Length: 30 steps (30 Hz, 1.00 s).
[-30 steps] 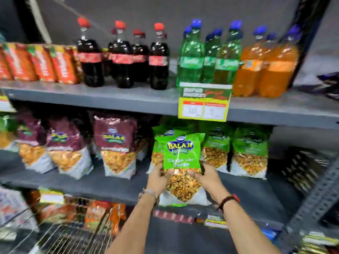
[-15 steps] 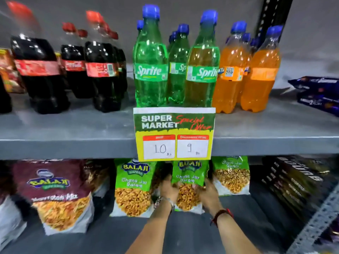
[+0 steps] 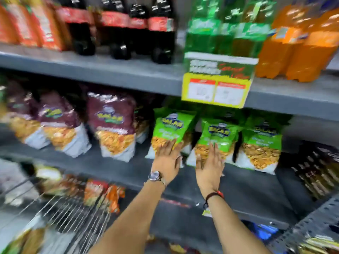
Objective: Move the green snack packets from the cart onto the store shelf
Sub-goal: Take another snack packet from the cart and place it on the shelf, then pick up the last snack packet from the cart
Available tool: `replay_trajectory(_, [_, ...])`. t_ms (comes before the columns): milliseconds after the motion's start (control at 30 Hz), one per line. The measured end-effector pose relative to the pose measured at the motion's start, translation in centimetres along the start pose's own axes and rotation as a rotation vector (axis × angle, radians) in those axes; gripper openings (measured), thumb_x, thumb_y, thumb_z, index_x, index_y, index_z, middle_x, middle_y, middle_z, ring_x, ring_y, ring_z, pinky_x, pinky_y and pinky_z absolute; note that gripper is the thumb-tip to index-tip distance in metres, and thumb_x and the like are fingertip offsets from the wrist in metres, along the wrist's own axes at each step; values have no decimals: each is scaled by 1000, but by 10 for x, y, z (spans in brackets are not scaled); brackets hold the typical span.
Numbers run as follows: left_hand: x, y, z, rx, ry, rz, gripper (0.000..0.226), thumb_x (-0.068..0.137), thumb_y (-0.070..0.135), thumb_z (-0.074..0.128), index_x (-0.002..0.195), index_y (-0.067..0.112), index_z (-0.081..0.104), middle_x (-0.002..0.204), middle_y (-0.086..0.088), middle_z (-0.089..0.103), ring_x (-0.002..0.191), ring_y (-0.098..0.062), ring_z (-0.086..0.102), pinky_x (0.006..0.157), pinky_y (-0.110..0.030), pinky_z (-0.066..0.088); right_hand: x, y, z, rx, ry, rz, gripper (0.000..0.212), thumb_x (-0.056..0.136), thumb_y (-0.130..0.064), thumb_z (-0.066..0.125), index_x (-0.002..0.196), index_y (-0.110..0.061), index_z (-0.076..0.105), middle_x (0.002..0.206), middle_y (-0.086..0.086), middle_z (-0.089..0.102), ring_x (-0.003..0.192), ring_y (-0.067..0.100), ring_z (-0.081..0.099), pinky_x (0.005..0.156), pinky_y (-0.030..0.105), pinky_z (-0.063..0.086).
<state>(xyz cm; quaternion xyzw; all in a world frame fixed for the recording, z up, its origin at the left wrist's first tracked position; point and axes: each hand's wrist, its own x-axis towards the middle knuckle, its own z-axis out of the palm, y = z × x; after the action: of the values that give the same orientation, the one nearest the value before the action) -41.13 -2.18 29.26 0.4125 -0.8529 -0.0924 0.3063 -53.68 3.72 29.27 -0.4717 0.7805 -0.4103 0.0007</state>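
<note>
Three green snack packets stand side by side on the grey middle shelf (image 3: 247, 189). My left hand (image 3: 167, 158) lies flat, fingers apart, against the lower front of the left green packet (image 3: 172, 125). The middle green packet (image 3: 218, 134) has my right hand (image 3: 209, 165) spread open against its bottom. Neither hand grips a packet. The right green packet (image 3: 260, 143) stands untouched beside them. The wire cart (image 3: 60, 213) is at the lower left, with a green packet edge (image 3: 9, 248) blurred at its corner.
Maroon snack packets (image 3: 111, 127) fill the shelf's left part. Above are cola bottles (image 3: 161, 30), green bottles (image 3: 225, 26) and orange bottles (image 3: 300, 48), with a yellow price sign (image 3: 216, 88) hanging down. Dark boxes (image 3: 317, 167) sit right; a perforated upright (image 3: 315, 222) is at lower right.
Both hands held the middle green packet and set it on the shelf; now they have let go and rest open against two packets. The view has pulled back and down, showing the cart.
</note>
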Motion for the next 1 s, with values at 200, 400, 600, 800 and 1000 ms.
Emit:
replay_trajectory(200, [-156, -115, -92, 295, 1, -467, 54, 90, 29, 37, 140, 23, 18, 154, -5, 17, 142, -24, 11, 117, -45, 3, -87, -79, 76, 127, -393, -323, 52, 93, -26, 41, 140, -13, 24, 152, 9, 26, 141, 24, 20, 118, 45, 11])
replay_trajectory(400, [-322, -190, -145, 386, -16, -1032, 59, 91, 41, 31, 142, 25, 7, 156, -6, 4, 143, -25, 2, 116, -48, 1, -192, -170, 170, 44, -872, -662, 57, 93, -32, 39, 143, -18, 15, 155, 7, 17, 143, 20, 13, 117, 42, 7])
replay_trajectory(600, [-388, -262, -143, 321, -36, -1281, 62, 90, 47, 29, 142, 24, 5, 156, -7, 6, 143, -26, 4, 116, -49, 0, -258, -230, 264, -122, -1222, -851, 59, 94, -42, 30, 144, -22, 7, 157, 3, 6, 144, 16, 4, 118, 42, -2])
replay_trajectory(800, [-422, -343, -98, 113, -24, -1538, 65, 88, 49, 32, 142, 24, 4, 155, -6, 11, 143, -24, 6, 116, -49, 5, -288, -261, 374, -308, -1351, -985, 56, 93, -36, 36, 142, -18, 15, 156, 5, 14, 144, 20, 7, 118, 45, 1])
replay_trajectory(1000, [-442, -395, -36, -211, -68, -1701, 64, 89, 46, 35, 141, 15, 14, 149, -15, 30, 133, -31, 31, 110, -43, 26, -319, -254, 476, -508, -1424, -1222, 56, 92, -26, 37, 142, -20, 13, 155, 7, 13, 143, 23, 8, 118, 43, 6])
